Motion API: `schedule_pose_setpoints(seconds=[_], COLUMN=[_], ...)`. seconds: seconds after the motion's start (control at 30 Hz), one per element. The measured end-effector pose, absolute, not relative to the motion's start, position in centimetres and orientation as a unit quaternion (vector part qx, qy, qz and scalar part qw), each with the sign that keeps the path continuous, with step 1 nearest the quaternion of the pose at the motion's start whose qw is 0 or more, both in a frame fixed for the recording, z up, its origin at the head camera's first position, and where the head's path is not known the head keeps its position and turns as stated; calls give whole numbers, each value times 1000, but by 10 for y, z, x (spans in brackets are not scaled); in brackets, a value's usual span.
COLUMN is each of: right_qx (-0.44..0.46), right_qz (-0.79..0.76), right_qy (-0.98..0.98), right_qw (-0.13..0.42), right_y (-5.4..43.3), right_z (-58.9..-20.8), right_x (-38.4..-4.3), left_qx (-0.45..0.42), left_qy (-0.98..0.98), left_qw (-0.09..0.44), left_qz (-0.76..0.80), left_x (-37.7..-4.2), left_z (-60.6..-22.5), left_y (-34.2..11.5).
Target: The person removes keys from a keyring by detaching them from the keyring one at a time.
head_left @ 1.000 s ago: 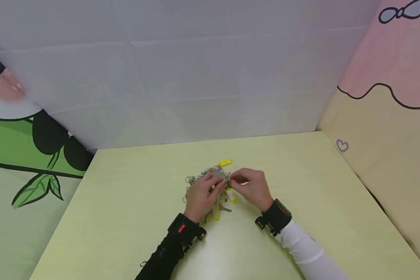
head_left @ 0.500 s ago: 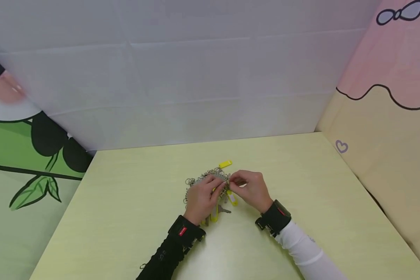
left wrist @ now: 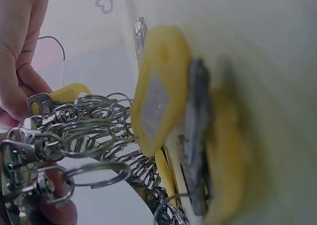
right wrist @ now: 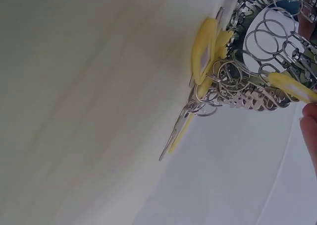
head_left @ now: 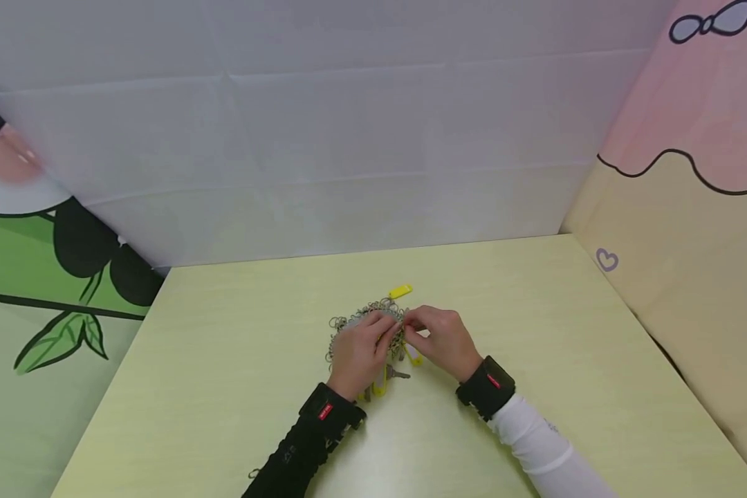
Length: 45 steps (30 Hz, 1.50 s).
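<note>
A round metal key ring (head_left: 351,321), hung with several small split rings and clips, is in my left hand (head_left: 357,353), which grips it from the near side. Its thumb and forefinger meet at the right rim. There my right hand (head_left: 445,339) pinches with thumb and forefinger; in the right wrist view its fingertips (right wrist: 310,121) are at the end of a yellow key tag (right wrist: 294,87). A metal key head (left wrist: 40,103) shows beside those fingers in the left wrist view. More yellow tags (left wrist: 161,91) and keys (left wrist: 197,136) dangle below. The exact pinch point is partly hidden.
One yellow tag (head_left: 401,291) sticks out on the far side of the ring, and a key (head_left: 398,373) on the near side. The pale yellow table (head_left: 224,360) ends at a white sheet (head_left: 324,138) behind, with printed cloth (head_left: 678,221) on the right.
My right hand has shifted slightly left toward the left fingers and its wrist has turned a little. The near key and tags swung slightly left; the left hand barely moved.
</note>
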State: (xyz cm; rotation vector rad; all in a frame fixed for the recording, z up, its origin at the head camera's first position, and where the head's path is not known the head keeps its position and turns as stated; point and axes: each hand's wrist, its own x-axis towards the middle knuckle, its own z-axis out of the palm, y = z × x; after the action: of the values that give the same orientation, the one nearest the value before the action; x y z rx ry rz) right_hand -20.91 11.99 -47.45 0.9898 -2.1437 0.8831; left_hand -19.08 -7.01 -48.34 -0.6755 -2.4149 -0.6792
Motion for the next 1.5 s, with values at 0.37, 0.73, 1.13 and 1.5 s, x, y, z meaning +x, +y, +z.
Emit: schedule_pose_setpoints(seconds=[0.37, 0.73, 1.13, 1.5], right_qx=[290, 274, 330, 325], right_qz=[430, 448, 424, 457], right_qy=[-817, -813, -781, -773], right_qw=[252, 250, 319, 298], right_y=[123, 121, 122, 122], right_z=[-472, -468, -468, -469], right_x=[-211, -207, -209, -211], left_qx=[-256, -263, -276, -289], left_qy=[-890, -879, -862, -846], left_qw=[296, 316, 328, 334], left_qz=[-234, -243, -272, -298], left_x=[-193, -193, -191, -189], left_z=[-484, -480, -476, -472], left_y=[-68, -68, -67, -66])
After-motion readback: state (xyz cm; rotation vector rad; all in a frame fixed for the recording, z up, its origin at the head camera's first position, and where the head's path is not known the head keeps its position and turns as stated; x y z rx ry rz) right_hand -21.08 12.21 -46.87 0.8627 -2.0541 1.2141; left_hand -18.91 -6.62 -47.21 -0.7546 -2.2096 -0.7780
